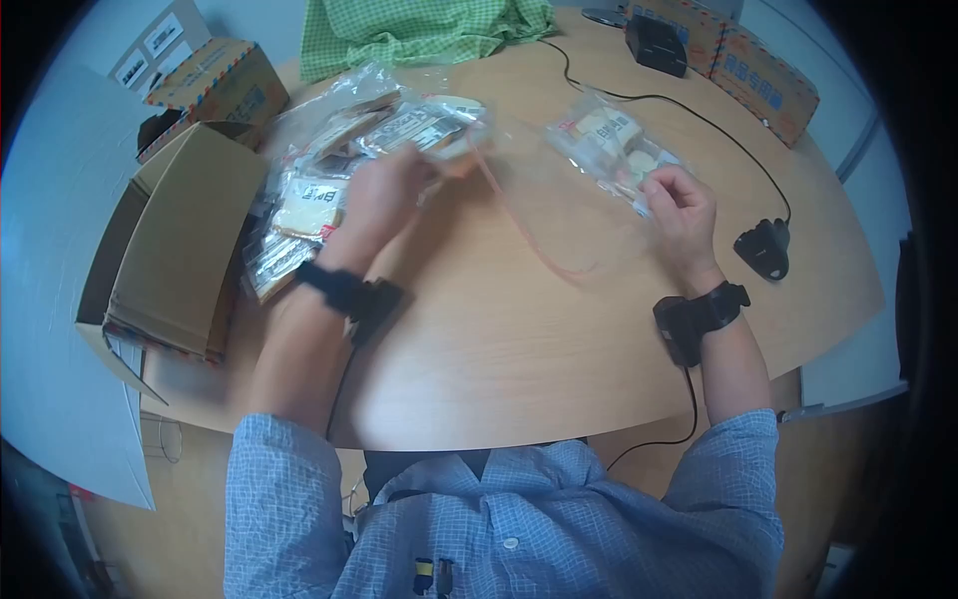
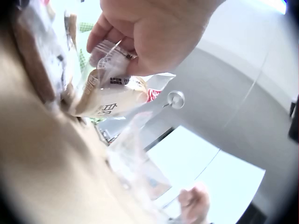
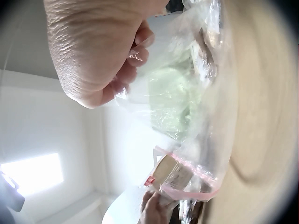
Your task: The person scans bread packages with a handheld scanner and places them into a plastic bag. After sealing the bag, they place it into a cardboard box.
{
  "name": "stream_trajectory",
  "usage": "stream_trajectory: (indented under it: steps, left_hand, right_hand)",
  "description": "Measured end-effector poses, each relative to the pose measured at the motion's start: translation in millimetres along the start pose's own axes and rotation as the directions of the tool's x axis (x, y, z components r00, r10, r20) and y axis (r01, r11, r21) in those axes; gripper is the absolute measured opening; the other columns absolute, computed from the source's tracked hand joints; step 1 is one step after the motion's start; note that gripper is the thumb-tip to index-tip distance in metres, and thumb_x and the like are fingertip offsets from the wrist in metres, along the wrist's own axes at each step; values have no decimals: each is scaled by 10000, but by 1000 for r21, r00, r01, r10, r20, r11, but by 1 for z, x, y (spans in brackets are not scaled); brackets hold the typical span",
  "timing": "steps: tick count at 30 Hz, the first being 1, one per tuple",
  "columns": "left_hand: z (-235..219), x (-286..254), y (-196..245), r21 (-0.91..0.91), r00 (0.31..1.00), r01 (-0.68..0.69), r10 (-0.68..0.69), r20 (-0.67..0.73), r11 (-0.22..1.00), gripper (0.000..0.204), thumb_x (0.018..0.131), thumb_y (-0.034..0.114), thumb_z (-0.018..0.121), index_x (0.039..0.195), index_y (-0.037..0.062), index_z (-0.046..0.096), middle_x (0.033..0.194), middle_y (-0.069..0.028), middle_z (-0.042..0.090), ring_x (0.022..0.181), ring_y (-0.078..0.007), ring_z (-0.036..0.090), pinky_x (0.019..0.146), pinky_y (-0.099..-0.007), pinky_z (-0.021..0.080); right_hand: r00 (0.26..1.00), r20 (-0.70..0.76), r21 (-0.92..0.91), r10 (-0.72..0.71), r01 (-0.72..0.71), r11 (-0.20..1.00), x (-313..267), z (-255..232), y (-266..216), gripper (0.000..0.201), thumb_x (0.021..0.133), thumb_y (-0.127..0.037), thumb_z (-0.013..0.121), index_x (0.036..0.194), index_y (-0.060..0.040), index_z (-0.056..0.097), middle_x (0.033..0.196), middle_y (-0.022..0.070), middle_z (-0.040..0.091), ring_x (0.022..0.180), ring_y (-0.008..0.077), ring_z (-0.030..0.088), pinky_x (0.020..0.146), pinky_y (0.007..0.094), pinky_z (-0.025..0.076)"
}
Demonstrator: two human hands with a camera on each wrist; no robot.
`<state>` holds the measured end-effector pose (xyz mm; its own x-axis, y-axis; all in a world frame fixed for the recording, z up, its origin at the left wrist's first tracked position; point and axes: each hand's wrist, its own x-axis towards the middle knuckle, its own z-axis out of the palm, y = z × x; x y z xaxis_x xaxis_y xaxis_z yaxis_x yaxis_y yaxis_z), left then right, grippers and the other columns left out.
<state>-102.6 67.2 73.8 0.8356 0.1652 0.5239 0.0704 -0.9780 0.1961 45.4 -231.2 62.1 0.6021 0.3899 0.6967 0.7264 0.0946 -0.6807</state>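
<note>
In the left wrist view, my left hand [image 2: 159, 37] pinches a clear-wrapped snack packet [image 2: 110, 100], tan inside with dark print and a red mark. The head view has this hand [image 1: 384, 195] blurred over the near side of a heap of silvery and clear packets [image 1: 399, 125]. My right hand [image 1: 684, 210] grips the edge of a large clear plastic bag [image 3: 175, 60] with curled fingers. A pink strip [image 3: 189, 189] runs along the bag's mouth, which faces the left hand. Pale wrapped packets [image 1: 609, 130] lie by the right hand, overlapped by the clear film.
An opened cardboard box [image 1: 185, 235] stands left of the heap, with another carton [image 1: 225, 85] behind it. Green checked cloth [image 1: 419, 30] lies at the back. Cartons [image 1: 763, 80], a black device [image 1: 657, 45], a cable [image 1: 699, 115] and a small black device [image 1: 763, 250] occupy the right side.
</note>
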Motion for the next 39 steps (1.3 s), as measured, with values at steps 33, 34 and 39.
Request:
stream_trajectory:
  steps: [33,34,39]
  left_hand:
    - [111,53,137,-798,811,398,233,536,452,131,753,122,585,824,14,568,867,-80,605,706,-163,592,600,-277,476]
    - [112,59,135,-724,806,207,304,507,658,132,734,123,599,813,20,571,864,-78,608,709,-161,593,598,-276,473]
    - [117,61,145,-792,836,-312,548,34,525,168,670,136,640,793,38,582,823,-81,616,738,-212,588,644,-307,463]
  right_hand:
    - [931,281,-33,-232,251,967,-6,17,-22,17,704,-12,574,703,-26,584,600,32,514,494,110,462,451,244,361]
    - [934,273,-32,-229,247,969,-5,17,-23,17,704,-12,574,703,-26,584,600,32,514,494,110,462,451,244,361]
    - [908,314,-69,-277,313,947,-4,17,-21,14,702,-16,581,696,-27,585,596,31,516,491,115,453,446,243,352]
